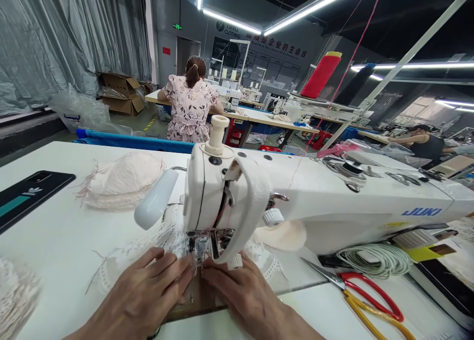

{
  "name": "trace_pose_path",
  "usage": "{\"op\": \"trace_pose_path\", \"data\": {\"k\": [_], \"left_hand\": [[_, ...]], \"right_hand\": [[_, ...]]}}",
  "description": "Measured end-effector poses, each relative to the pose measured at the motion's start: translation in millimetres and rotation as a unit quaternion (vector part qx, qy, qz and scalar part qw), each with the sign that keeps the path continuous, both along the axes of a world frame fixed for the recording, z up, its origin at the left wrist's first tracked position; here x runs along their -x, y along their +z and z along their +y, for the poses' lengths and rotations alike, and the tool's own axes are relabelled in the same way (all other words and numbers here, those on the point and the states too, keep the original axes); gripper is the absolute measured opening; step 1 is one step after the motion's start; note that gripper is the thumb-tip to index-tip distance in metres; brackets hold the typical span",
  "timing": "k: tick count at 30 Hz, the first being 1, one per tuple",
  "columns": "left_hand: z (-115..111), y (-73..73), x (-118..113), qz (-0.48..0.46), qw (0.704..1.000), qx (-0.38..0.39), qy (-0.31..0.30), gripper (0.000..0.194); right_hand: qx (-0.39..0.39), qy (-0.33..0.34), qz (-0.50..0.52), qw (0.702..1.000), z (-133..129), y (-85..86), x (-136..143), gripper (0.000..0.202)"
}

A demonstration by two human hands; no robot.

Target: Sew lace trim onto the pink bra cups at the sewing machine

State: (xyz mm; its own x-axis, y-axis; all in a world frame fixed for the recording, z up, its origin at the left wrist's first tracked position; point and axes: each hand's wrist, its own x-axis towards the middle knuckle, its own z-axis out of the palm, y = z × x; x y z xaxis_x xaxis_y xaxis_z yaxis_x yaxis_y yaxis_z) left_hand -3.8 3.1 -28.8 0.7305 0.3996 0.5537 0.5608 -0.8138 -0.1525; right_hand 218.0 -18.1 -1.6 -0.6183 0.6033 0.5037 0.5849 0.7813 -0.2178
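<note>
A white sewing machine [318, 187] spans the middle and right of the view. White lace fabric [114, 271] lies under its needle area and spreads to both sides. My left hand [148, 285] presses on the lace just left of the presser foot [201, 248], with its fingers bent and close together. On the other side, my right hand [240, 285] holds the lace, its fingertips partly hidden behind the machine's white curved guard. Pinkish thread runs down to the needle area.
A pile of cream lace cups [126, 179] and a phone [33, 194] lie at left, more lace [17, 295] at lower left. Scissors [365, 295] and coiled cord [374, 260] lie right. A person [190, 100] sits at a table ahead; another person [424, 142] is far right.
</note>
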Motion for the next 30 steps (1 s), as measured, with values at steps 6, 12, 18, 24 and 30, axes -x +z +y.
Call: {"op": "trace_pose_path", "data": {"k": [6, 12, 18, 24, 30], "left_hand": [[3.3, 7.3, -1.4, -0.019, 1.000, 0.003, -0.004, 0.024], [1.4, 1.0, -0.9, -0.010, 0.999, 0.039, 0.008, 0.025], [-0.2, -3.4, -3.9, -0.078, 0.996, 0.027, -0.023, 0.023], [2.8, 6.6, -6.1, -0.084, 0.996, 0.004, -0.035, 0.028], [4.3, 7.5, -7.4, -0.089, 0.995, -0.010, -0.034, 0.034]], "right_hand": [[-0.022, 0.001, -0.044, 0.999, -4.0, 6.0, 2.7, 0.018], [0.002, 0.021, -0.055, 0.998, -5.0, 6.9, 2.9, 0.018], [0.016, 0.026, -0.072, 0.997, -6.3, 7.1, -0.2, 0.022], [0.027, -0.021, -0.008, 0.999, -3.2, 14.4, -4.8, 0.019], [0.040, -0.021, -0.024, 0.999, -0.4, 10.3, -3.7, 0.020]]}}
